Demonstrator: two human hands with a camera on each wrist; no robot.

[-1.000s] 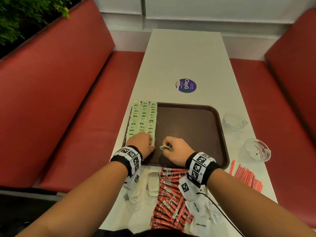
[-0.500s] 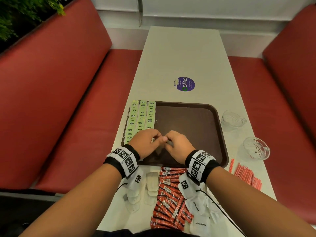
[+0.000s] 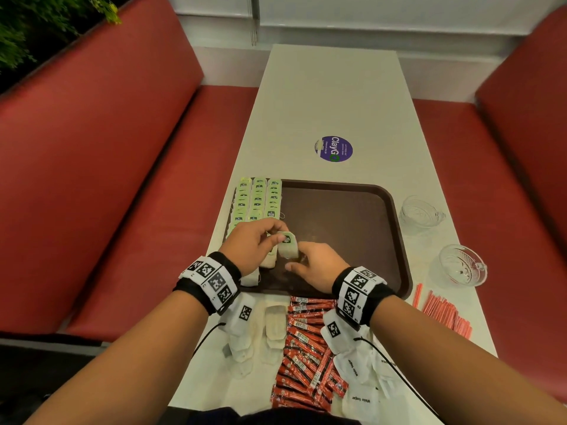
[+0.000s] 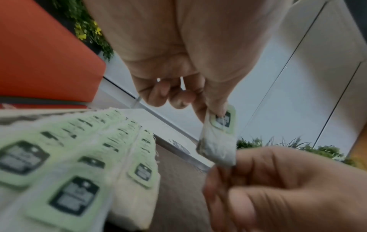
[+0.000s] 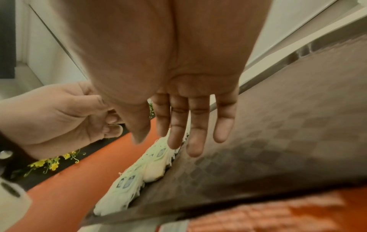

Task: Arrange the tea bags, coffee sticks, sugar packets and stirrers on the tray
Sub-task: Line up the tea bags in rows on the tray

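Where the left hand pinches it by the top edge between thumb and forefinger, the tea bag hangs with its long axis near upright, green tag at the top and facing the person, pouch pointing down toward the tray. In the left wrist view the bag dangles below that thumb, its other fingers curled into the palm. The left hand is raised over the tray's near left part, wrist bent, knuckles up.

The right hand sits just right of the bag and a little nearer the person, low over the tray. In the right wrist view its fingers are straight and slack, holding nothing; whether they touch the bag's lower end I cannot tell.

Beyond the left hand, three columns of tea bags lie flat along the tray's left side, tags up, each column running away from the person. The rest of the tray floor is bare brown.

On the table near the person lie plain bags, red coffee sticks in a heap, and white sugar packets. Red stirrers lie right of the tray's near corner, with two glass bowls beyond them. A purple sticker sits past the tray.
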